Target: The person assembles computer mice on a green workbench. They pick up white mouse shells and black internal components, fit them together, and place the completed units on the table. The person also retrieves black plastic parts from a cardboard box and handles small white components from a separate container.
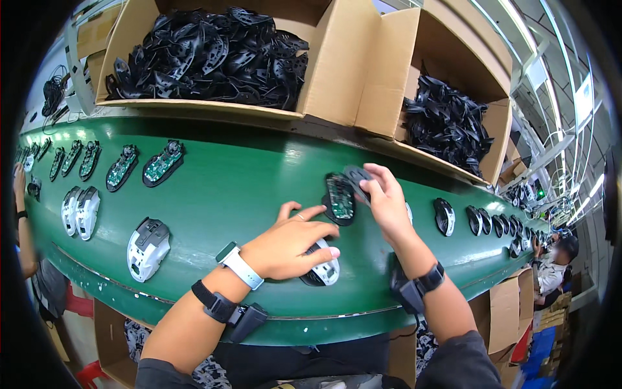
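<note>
My right hand (385, 201) pinches a dark plastic piece (356, 178) with rounded openings, held at the upper right edge of a black mouse base with a green circuit board (340, 198). My left hand (295, 243) has its fingers spread, and its index fingertip reaches the left side of that base. Under its thumb and palm lies a white and black mouse shell (329, 273), partly hidden; whether the hand touches it I cannot tell. A sliver of another white piece (409, 212) shows behind my right wrist.
The green conveyor belt (214, 194) carries several mouse bases with boards (164, 163), white shells (148, 249) at left and assembled-looking mice (444, 217) at right. Cardboard boxes of black parts (207, 58) (447, 126) stand along the far side. Another person's arm (24, 227) reaches in at left; a person (554, 266) sits far right.
</note>
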### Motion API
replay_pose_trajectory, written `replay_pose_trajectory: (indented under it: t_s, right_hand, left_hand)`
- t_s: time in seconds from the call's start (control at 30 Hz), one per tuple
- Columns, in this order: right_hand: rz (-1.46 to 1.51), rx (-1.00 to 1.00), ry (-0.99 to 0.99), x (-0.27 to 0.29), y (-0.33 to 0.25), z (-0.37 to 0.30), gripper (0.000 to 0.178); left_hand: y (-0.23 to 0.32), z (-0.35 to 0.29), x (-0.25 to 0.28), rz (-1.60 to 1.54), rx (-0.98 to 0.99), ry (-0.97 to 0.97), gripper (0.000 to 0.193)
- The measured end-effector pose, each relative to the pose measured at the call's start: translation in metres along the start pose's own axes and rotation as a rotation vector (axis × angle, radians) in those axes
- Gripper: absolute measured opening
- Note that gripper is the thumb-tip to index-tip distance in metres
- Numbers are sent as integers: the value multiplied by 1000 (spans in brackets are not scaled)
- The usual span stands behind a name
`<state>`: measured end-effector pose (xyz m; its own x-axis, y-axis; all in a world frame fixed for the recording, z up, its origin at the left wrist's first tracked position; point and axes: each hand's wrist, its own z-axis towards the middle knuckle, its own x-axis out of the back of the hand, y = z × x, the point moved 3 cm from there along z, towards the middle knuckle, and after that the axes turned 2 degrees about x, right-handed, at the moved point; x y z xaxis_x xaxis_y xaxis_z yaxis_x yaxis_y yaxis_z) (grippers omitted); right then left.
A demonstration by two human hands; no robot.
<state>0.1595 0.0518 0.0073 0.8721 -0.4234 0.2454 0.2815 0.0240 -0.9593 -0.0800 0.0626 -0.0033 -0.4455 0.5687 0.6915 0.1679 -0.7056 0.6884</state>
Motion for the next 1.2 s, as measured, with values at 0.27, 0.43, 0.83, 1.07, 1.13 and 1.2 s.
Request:
replay_pose_trajectory:
  t_s: [0.27, 0.43, 0.83, 1.07, 1.13, 1.2]
  right_hand:
    - [-539, 586, -235, -30, -39, 4, 40]
    - [-721, 504, -310, -50, -25, -3, 45]
    - [-852, 559, -301, -64, 7, -19, 49]
    - [-779, 690, -115, -13, -42, -15, 48]
    - [-583, 824, -28, 12, -92, 7, 15]
    - [-537, 624, 191, 64, -109, 66, 15]
  left_hand:
    - [-10, -4, 13, -38, -28, 333, 19]
    - [-15, -9, 24, -26, -2, 584, 17]
    - [-23, -22, 43, -33, 77, 756, 24]
    - [-15, -6, 31, -107, 143, 732, 21]
    - [-9, -13, 37, -44, 167, 756, 18]
    - [1, -13, 40, 35, 174, 765, 16]
